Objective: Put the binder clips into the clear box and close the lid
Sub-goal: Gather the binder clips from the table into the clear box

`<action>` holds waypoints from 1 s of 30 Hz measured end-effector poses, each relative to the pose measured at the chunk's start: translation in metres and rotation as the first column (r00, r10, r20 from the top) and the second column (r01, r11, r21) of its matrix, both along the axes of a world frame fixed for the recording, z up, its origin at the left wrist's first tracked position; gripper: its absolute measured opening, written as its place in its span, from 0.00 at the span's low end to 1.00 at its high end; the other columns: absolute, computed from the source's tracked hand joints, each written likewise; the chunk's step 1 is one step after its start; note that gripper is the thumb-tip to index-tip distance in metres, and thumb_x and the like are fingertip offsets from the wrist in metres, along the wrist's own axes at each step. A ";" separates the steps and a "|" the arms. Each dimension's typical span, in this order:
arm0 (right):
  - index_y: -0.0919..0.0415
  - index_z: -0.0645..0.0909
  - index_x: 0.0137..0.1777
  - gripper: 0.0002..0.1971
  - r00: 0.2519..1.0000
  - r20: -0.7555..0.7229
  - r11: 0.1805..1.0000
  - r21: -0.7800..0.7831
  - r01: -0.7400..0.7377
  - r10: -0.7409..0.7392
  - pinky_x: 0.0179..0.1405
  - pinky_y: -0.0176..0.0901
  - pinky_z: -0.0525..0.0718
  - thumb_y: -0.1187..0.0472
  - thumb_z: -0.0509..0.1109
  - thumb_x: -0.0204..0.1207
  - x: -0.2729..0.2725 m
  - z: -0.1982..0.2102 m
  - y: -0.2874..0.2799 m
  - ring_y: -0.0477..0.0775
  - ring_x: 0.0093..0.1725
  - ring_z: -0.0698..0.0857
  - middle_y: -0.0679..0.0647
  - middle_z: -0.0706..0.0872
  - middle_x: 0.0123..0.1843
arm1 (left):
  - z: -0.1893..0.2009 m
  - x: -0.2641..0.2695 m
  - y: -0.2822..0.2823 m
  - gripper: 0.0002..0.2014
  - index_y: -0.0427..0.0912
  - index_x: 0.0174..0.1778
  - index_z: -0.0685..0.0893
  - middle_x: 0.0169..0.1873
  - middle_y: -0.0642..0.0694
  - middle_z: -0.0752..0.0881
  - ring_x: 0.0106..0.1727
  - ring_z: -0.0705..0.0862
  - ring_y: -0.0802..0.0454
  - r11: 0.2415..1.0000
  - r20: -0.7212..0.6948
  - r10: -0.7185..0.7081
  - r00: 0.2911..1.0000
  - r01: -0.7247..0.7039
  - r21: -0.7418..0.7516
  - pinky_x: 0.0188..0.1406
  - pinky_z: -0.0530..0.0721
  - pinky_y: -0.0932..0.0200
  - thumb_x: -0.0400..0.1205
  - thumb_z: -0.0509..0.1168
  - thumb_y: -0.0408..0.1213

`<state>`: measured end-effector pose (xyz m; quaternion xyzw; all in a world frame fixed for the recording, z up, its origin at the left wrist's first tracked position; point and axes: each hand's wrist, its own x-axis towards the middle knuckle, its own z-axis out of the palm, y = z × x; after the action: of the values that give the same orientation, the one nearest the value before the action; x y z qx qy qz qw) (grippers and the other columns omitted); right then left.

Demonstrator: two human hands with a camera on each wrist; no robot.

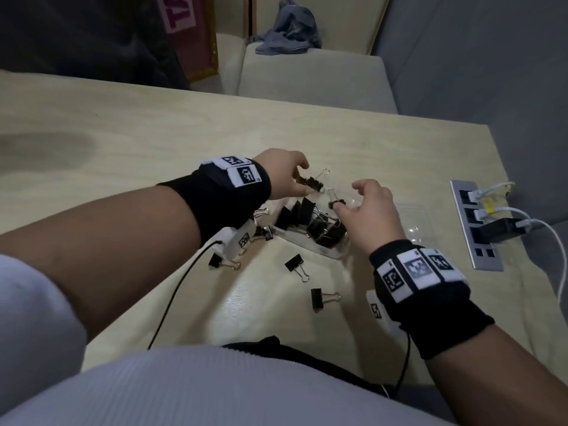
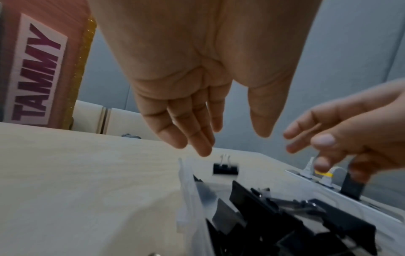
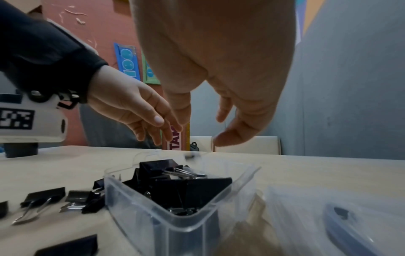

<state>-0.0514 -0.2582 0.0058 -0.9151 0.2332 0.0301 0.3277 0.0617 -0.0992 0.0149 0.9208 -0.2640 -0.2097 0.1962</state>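
Note:
A clear box (image 1: pixel 326 252) stands mid-table with several black binder clips (image 1: pixel 307 216) piled inside. Its near wall (image 3: pixel 166 223) fills the right wrist view. My left hand (image 1: pixel 302 178) hovers over the box's far left end, its fingers (image 2: pixel 197 138) straight and holding nothing. Just under them a blurred clip (image 1: pixel 311 181) shows beyond the box rim (image 2: pixel 186 190). My right hand (image 1: pixel 347 196) hangs above the box's far right end with loosely curled, empty fingers (image 3: pixel 232 135). The clear lid (image 1: pixel 415 218) lies right of the box. Loose clips (image 1: pixel 296 265) lie in front.
More loose clips (image 1: pixel 322 298) (image 1: pixel 221 261) lie on the wooden table (image 1: pixel 123 133) toward me. A power strip (image 1: pixel 479 229) with plugged cables sits at the right edge. Black wrist cords trail over the near table. A chair with grey cloth (image 1: pixel 285 29) stands behind.

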 end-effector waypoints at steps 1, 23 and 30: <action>0.53 0.73 0.68 0.21 0.999 0.011 0.999 -0.005 -0.034 0.034 0.49 0.42 0.78 0.53 0.70 0.76 -0.004 0.001 0.002 0.49 0.47 0.83 0.52 0.75 0.66 | -0.003 -0.001 0.001 0.25 0.49 0.71 0.77 0.59 0.51 0.86 0.57 0.85 0.50 1.000 0.005 0.001 1.000 -0.001 0.014 0.59 0.82 0.54 0.78 0.70 0.49; 0.59 0.73 0.58 0.15 0.765 -0.414 0.792 -0.151 -0.592 0.493 0.43 0.49 0.80 0.63 0.67 0.72 -0.075 -0.054 0.054 0.61 0.49 0.81 0.57 0.74 0.57 | -0.039 -0.059 0.061 0.19 0.43 0.62 0.75 0.32 0.49 0.75 0.39 0.80 0.45 0.714 -0.075 -0.177 0.981 0.181 0.677 0.25 0.71 0.58 0.77 0.67 0.43; 0.56 0.77 0.49 0.10 0.822 -0.388 0.877 -0.070 -0.476 0.416 0.46 0.50 0.85 0.65 0.69 0.69 -0.072 -0.055 0.041 0.56 0.45 0.80 0.53 0.71 0.54 | -0.023 -0.056 0.050 0.22 0.43 0.58 0.76 0.32 0.50 0.76 0.40 0.80 0.47 0.701 -0.137 -0.248 0.959 0.276 0.657 0.34 0.77 0.57 0.75 0.69 0.52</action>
<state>-0.1239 -0.2169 -0.0496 -0.9463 0.0700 0.2545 0.1865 0.0053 -0.0492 -0.0083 0.8781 -0.2950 -0.3338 -0.1747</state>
